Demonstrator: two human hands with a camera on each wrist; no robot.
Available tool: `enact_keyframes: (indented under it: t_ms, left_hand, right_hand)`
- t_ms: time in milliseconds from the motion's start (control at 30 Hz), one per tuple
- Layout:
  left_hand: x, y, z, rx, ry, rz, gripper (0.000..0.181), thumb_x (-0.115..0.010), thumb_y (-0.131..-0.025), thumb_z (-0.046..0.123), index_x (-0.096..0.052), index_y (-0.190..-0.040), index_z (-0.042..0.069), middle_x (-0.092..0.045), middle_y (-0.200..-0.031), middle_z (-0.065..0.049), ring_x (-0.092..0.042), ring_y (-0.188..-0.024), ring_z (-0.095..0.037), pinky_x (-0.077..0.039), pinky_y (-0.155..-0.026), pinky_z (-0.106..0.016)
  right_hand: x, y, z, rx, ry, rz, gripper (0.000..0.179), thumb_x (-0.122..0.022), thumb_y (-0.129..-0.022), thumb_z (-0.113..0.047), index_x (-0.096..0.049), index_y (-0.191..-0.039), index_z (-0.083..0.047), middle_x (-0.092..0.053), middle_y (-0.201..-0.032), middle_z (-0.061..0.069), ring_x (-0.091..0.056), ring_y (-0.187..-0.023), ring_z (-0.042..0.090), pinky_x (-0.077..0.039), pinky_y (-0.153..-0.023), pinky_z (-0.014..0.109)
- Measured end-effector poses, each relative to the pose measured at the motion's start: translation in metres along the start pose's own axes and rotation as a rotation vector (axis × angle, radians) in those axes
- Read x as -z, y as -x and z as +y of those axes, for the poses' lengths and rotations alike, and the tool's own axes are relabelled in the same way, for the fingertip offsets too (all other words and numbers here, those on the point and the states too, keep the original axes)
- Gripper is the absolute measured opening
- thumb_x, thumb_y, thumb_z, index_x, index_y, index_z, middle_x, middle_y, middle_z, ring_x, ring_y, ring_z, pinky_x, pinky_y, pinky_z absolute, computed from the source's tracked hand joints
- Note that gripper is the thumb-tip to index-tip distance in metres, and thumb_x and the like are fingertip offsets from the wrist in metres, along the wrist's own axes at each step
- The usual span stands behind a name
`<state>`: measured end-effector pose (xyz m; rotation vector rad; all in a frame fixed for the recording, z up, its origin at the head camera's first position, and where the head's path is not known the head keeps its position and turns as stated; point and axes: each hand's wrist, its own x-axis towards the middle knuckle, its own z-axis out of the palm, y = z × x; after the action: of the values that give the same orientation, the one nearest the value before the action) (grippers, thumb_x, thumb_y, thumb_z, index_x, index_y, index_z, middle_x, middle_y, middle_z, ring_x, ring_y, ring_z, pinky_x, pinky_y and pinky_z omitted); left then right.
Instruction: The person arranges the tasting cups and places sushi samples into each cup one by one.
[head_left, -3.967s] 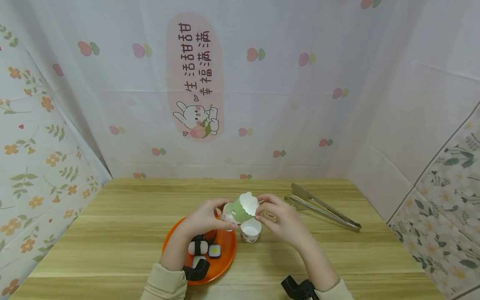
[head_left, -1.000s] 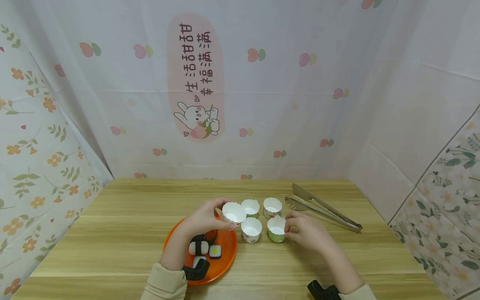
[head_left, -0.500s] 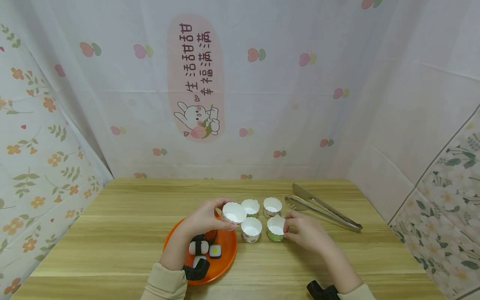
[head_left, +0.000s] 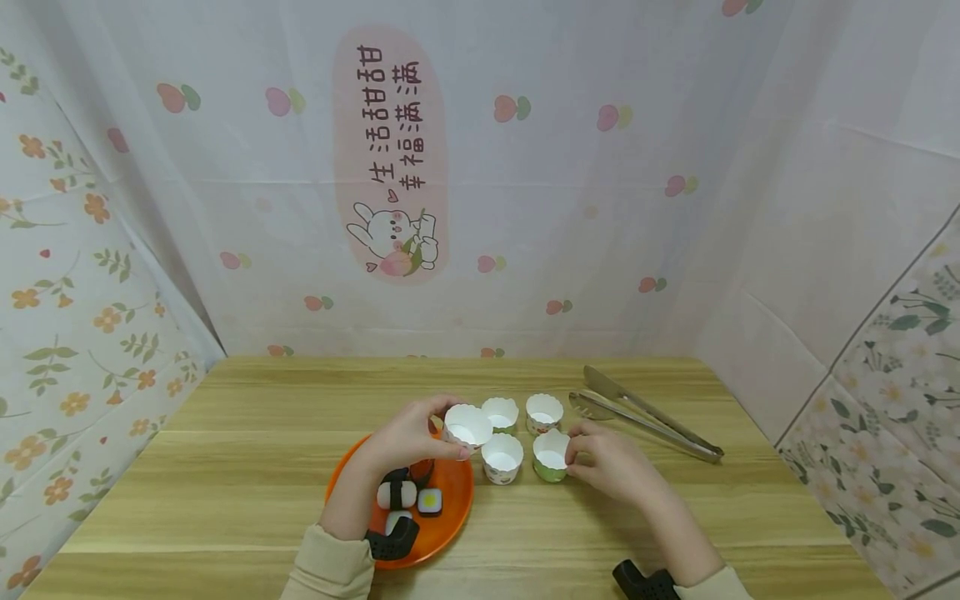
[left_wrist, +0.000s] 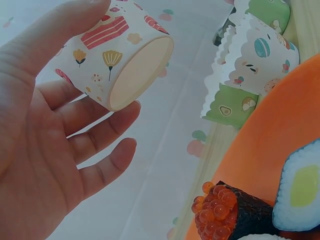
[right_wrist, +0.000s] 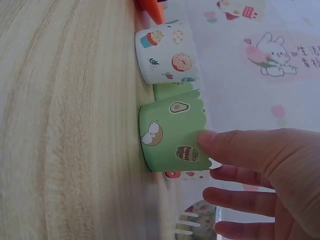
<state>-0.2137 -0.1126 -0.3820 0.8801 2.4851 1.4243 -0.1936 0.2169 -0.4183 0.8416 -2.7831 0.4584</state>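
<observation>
My left hand [head_left: 408, 435] holds a white paper cupcake cup [head_left: 468, 427] up beside the others, its thumb and fingers around the side. In the left wrist view, that cup [left_wrist: 107, 50] shows a cake-and-flower print, tipped with its base toward the camera. My right hand [head_left: 611, 462] pinches the rim of a green cupcake cup [head_left: 551, 472] standing on the table; in the right wrist view, the thumb presses the rim of this green cup [right_wrist: 172, 132]. Three more stand close by: a white one [head_left: 502, 472] on its left, plus a green one [head_left: 500, 412] and a white one [head_left: 543, 412] behind.
An orange plate [head_left: 453, 533] lies under the left forearm, bearing toy sushi pieces [head_left: 430, 502], with a roe roll [left_wrist: 215, 212] visible in the left wrist view. Metal tongs [head_left: 660, 427] lie at the back right. A printed curtain [head_left: 480, 208] hangs behind the table.
Four seconds ago both hands held cups together above a single standing one. Since then several have been set down and the right hand has moved right; lately the right-hand green cup shifted slightly left.
</observation>
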Motion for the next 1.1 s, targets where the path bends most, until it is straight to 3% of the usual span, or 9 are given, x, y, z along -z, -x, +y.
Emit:
enact_keyframes:
  t_ms: [633,867,1100]
  left_hand:
    - [0.0,-0.001,0.002,0.0,-0.007,0.0,0.06,-0.083,-0.075,0.029,-0.057,-0.128,0.013,-0.058,-0.099,-0.001,-0.054,-0.082,-0.026,-0.049,-0.066,-0.033]
    - [-0.001,0.0,0.001,-0.007,0.021,0.005,0.06,-0.083,-0.076,0.029,-0.058,-0.127,0.013,-0.058,-0.099,-0.001,-0.053,-0.082,-0.03,-0.049,-0.065,-0.033]
    - [-0.002,0.0,0.002,-0.017,0.017,0.014,0.057,-0.083,-0.076,0.029,-0.059,-0.125,0.014,-0.059,-0.098,0.0,-0.054,-0.084,-0.029,-0.049,-0.066,-0.033]
  right_hand:
    - [0.011,0.002,-0.008,-0.06,-0.029,-0.013,0.013,-0.079,-0.079,-0.017,-0.07,-0.088,-0.019,-0.061,-0.12,0.009,-0.062,-0.099,0.028,-0.051,-0.073,0.041]
    - [0.016,0.001,-0.013,-0.005,0.023,0.065,0.019,-0.08,-0.078,-0.019,-0.071,-0.095,-0.017,-0.062,-0.118,0.006,-0.062,-0.102,0.027,-0.051,-0.078,0.044]
    - [0.02,-0.001,-0.021,0.061,0.038,0.147,0.029,-0.082,-0.076,-0.022,-0.071,-0.103,-0.017,-0.064,-0.113,0.0,-0.063,-0.101,0.021,-0.054,-0.073,0.038]
